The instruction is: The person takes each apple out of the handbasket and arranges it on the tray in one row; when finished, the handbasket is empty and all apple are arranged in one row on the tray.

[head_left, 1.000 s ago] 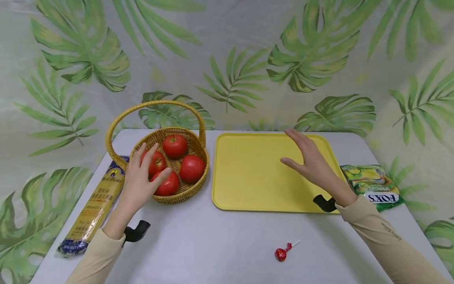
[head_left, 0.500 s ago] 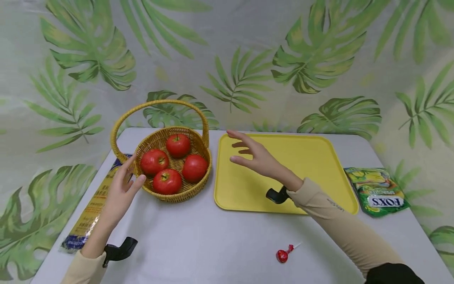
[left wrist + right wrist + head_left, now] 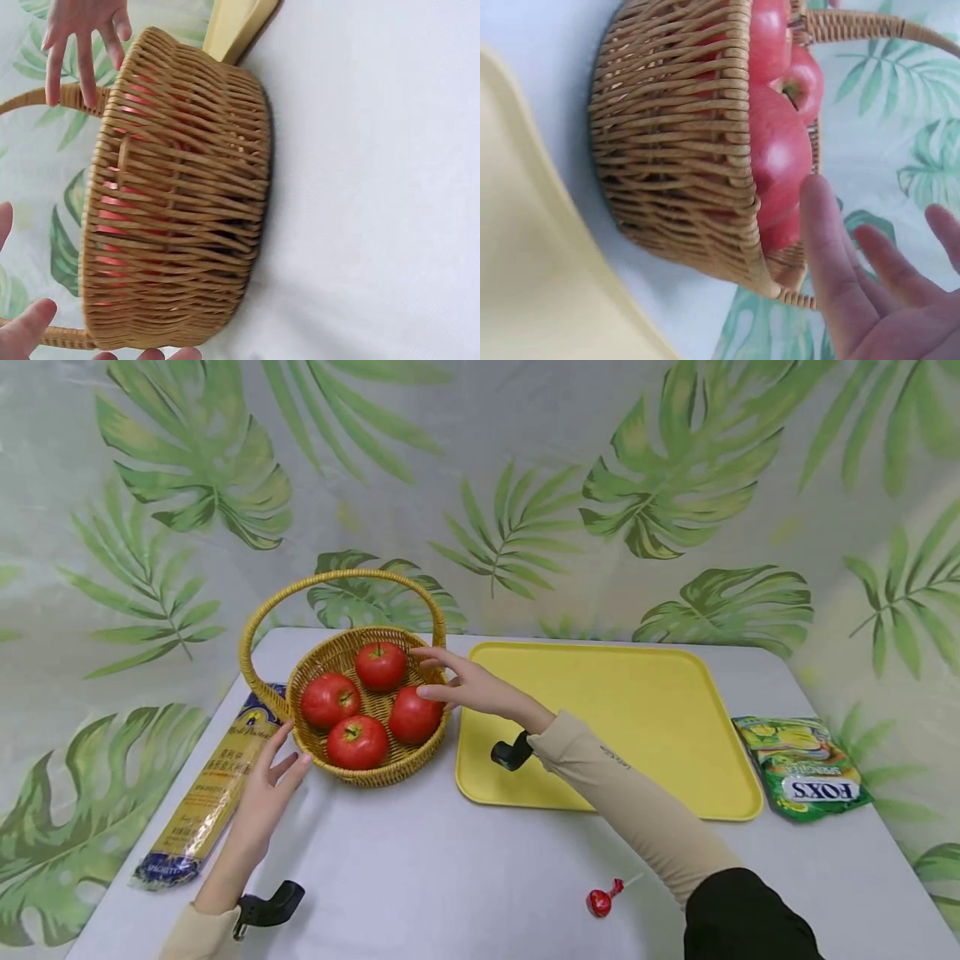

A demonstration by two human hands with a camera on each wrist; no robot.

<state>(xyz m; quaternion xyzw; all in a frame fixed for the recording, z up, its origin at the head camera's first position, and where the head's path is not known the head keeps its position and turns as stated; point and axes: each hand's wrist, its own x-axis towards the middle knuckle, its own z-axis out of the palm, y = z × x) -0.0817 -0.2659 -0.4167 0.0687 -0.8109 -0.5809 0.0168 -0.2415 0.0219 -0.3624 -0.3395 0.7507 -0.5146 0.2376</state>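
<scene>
A wicker basket [image 3: 382, 775] with a tall arched handle [image 3: 341, 574] holds several red apples [image 3: 357, 742]. My right hand [image 3: 483, 687] is over the basket's right rim, fingers spread, beside the rightmost apple [image 3: 411, 717]. In the right wrist view its thumb [image 3: 825, 240] lies close to an apple [image 3: 776, 154]; whether they touch I cannot tell. My left hand [image 3: 262, 802] hovers at the basket's front left, fingers loosely extended and holding nothing. The left wrist view shows its fingertips [image 3: 34, 322] beside the woven wall [image 3: 180, 187].
Under the left arm lies a spaghetti packet [image 3: 202, 806]. A yellow tray [image 3: 615, 727] stands right of the basket, beneath my right forearm. Farther right is a green FOX'S bag [image 3: 813, 768]. A red lollipop [image 3: 599, 902] lies near the front of the white table [image 3: 420, 868].
My right hand has swept left from above the tray to the basket's right rim. The left hand has drawn back from over the apples toward the basket's front left.
</scene>
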